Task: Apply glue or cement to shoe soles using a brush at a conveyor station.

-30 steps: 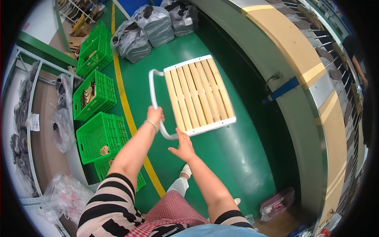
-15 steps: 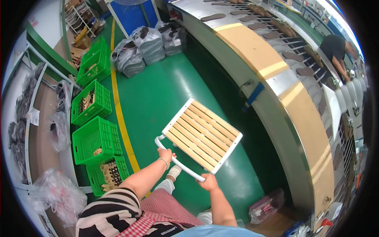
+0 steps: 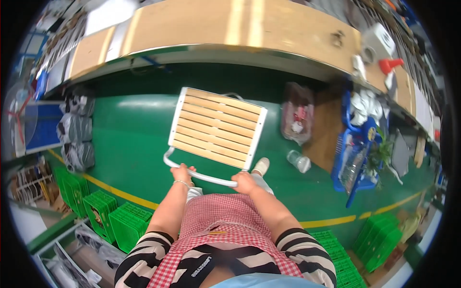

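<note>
In front of me is a platform of light wooden slats [image 3: 218, 120] in a white frame. I cannot tell whether it is a chair or a cart. A curved white tube rail [image 3: 211, 179] runs along its near side. My left hand [image 3: 181, 173], with a bracelet at the wrist, is closed around the rail's left part. Around its right end, close to the frame's near right corner, my right hand [image 3: 245, 182] is closed. What holds the platform up is mostly hidden beneath the slats.
A long workbench with a tan board top [image 3: 192, 24] curves across the far side. To the right lie a pink-lined plastic bin [image 3: 297, 113], a clear plastic cup [image 3: 298, 162] and a blue basket [image 3: 360, 180]. Grey bags [image 3: 77, 129] and green crates [image 3: 128, 225] stand left.
My view has swung to the right, bringing the bench across the far side and the blue basket into view. Both hands still grip the rail, and the platform has turned with me.
</note>
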